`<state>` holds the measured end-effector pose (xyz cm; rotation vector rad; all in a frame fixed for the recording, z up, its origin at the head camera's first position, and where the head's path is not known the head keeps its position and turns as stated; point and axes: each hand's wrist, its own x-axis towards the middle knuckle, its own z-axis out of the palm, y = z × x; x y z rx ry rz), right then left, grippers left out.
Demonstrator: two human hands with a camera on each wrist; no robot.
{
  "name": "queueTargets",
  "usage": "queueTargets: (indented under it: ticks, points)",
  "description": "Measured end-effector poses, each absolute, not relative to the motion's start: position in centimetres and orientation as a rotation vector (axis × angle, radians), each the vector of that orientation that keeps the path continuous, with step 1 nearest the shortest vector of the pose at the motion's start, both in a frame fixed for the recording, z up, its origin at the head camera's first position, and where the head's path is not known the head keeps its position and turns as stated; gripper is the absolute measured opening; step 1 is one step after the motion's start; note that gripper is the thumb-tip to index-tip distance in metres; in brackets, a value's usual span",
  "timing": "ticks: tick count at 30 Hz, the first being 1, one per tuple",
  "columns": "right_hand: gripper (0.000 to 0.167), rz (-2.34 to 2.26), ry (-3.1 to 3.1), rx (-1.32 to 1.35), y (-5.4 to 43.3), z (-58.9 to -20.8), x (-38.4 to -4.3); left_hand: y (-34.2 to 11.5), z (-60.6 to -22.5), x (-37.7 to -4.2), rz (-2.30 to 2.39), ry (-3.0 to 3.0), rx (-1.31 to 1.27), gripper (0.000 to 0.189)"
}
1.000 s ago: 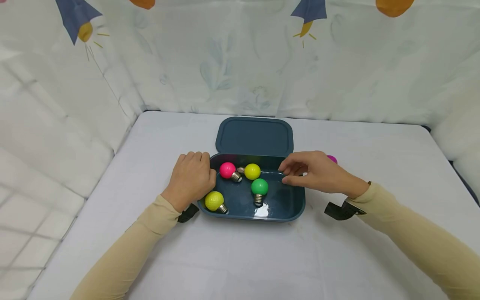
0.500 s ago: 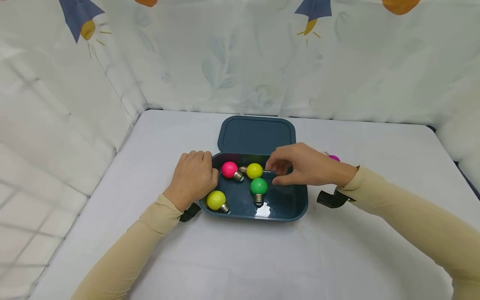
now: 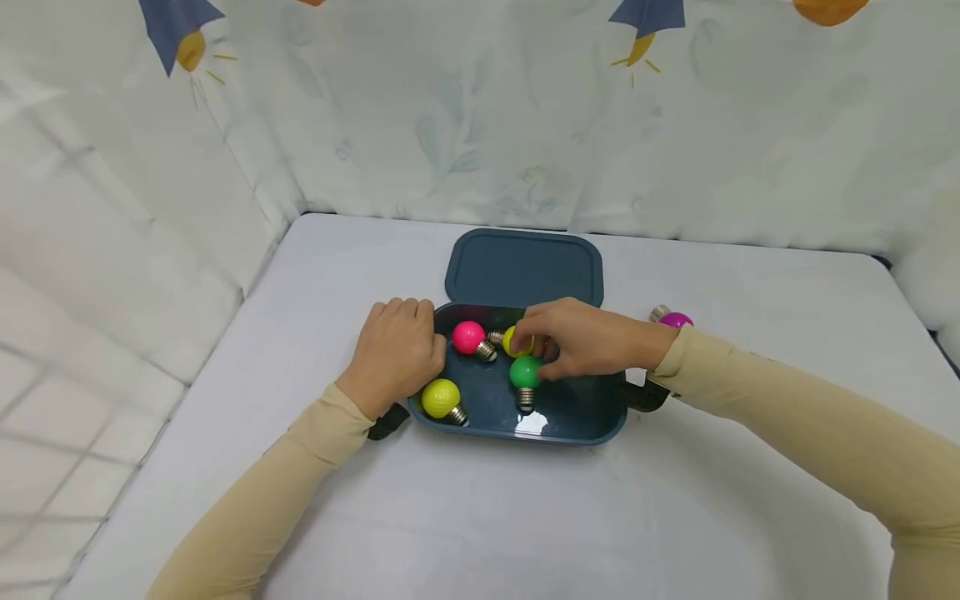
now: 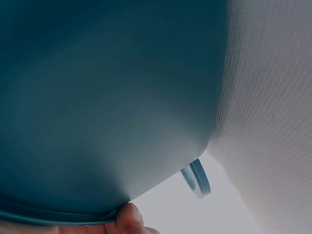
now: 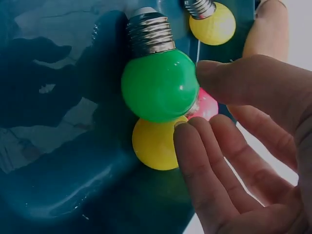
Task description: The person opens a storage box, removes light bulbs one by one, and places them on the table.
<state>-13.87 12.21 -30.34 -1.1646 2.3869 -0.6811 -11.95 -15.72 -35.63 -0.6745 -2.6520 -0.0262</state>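
Observation:
A dark blue box (image 3: 577, 412) holds several colored light bulbs. My left hand (image 3: 397, 354) grips the box's left wall; in the left wrist view a fingertip (image 4: 127, 217) shows at the rim. Inside the box, my right hand (image 3: 581, 337) reaches over a green bulb (image 3: 525, 372) and a smooth yellow bulb (image 3: 509, 342), which it partly covers. In the right wrist view the thumb is at the green bulb's side and the parted fingers are by the yellow one. A pink bulb (image 3: 468, 337) and a textured yellow bulb (image 3: 441, 398) lie further left.
Behind the box lies a matching dark blue lid (image 3: 525, 267). A purple bulb (image 3: 677, 320) rests on the white tabletop (image 3: 525, 525) to the right, beyond the right forearm. A patterned curtain (image 3: 450, 108) hangs behind the table.
My right hand has moved left and inward, from the box's right end to the green and yellow bulbs. The left hand keeps its grip. More of the purple bulb shows.

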Motion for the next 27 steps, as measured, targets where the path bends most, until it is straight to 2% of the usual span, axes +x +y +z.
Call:
queueTargets:
  ticks: [12, 27]
  points:
    - [0.035, -0.549, 2.277, -1.299, 10.7, -30.8, -14.6, -15.7, -35.5, -11.9, -0.021, -2.657, -0.663, 0.02]
    - [0.04, -0.453, 2.218, -1.182, 10.9, -30.7, -14.9, -15.6, -35.4, -11.8, -0.021, -2.642, -0.665, 0.02]
